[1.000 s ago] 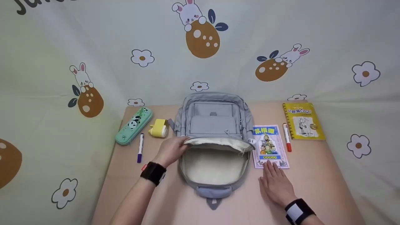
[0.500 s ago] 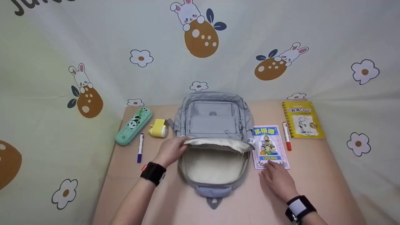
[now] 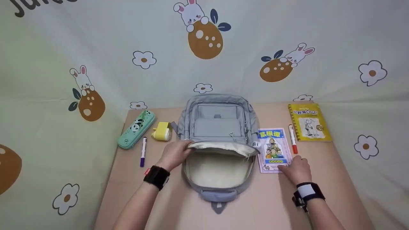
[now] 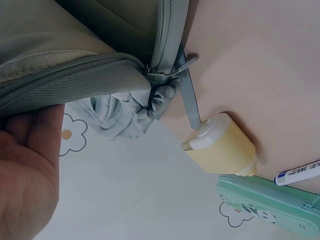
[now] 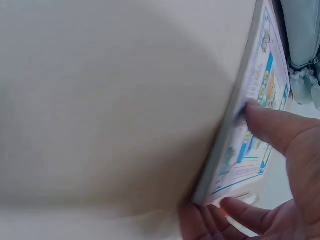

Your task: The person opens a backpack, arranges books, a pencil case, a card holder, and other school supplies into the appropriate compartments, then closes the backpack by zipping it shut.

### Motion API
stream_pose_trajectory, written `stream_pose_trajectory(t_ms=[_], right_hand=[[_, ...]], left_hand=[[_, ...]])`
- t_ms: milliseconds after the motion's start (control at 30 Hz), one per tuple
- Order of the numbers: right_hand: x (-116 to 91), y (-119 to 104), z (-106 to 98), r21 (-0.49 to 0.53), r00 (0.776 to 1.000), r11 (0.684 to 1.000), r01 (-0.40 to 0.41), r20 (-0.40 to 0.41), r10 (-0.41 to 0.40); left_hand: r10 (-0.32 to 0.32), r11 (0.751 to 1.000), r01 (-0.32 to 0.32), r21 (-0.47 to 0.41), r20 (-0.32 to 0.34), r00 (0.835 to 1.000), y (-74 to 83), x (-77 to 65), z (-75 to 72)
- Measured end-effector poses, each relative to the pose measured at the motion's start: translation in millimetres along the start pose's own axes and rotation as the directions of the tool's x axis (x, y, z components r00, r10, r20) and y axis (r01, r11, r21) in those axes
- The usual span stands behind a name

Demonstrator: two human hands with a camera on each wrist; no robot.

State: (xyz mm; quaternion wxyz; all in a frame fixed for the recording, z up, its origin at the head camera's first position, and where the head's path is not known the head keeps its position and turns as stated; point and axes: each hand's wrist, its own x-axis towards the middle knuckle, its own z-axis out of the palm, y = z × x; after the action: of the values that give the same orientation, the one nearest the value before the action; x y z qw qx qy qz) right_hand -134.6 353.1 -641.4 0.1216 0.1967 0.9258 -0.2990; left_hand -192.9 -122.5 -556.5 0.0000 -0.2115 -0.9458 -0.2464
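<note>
A grey backpack (image 3: pixel 219 127) lies on the table with its main compartment unzipped, showing a cream lining. My left hand (image 3: pixel 175 155) grips the left part of its raised flap (image 3: pixel 223 146); in the left wrist view the fingers (image 4: pixel 45 132) go behind the flap's edge. To the right of the backpack lies a book with a pink and blue cartoon cover (image 3: pixel 272 150). My right hand (image 3: pixel 297 171) holds this book by its near right corner. In the right wrist view the thumb (image 5: pixel 272 122) presses on the cover and the other fingers are at the side edge, their tips partly hidden.
Left of the backpack are a green panda pencil case (image 3: pixel 136 129), a purple-capped marker (image 3: pixel 143 151) and a small yellow and white object (image 3: pixel 162 131). A red-capped marker (image 3: pixel 293 139) and a yellow spiral-bound book (image 3: pixel 310 123) lie at the right. A printed cloth surrounds the table.
My right hand has moved right from the book's near edge, where its fingers lay extended, to the near right corner, with thumb and fingers now spread around it. The left hand stays put.
</note>
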Motion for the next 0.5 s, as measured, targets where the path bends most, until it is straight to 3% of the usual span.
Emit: stream_pose_trajectory(t_ms=[167, 500], right_hand=[[3.6, -6.4, -3.6, 0.048, 0.998, 0.998, -0.049, 0.047, 0.047], [9.4, -4.1, -8.1, 0.039, 0.998, 0.999, -0.021, 0.060, 0.019]], left_hand=[[-0.003, 1.000, 0.003, -0.003, 0.003, 1.000, 0.2, 0.1, 0.7], [0.007, 1.000, -0.007, 0.004, -0.002, 1.000, -0.1, -0.2, 2.4]])
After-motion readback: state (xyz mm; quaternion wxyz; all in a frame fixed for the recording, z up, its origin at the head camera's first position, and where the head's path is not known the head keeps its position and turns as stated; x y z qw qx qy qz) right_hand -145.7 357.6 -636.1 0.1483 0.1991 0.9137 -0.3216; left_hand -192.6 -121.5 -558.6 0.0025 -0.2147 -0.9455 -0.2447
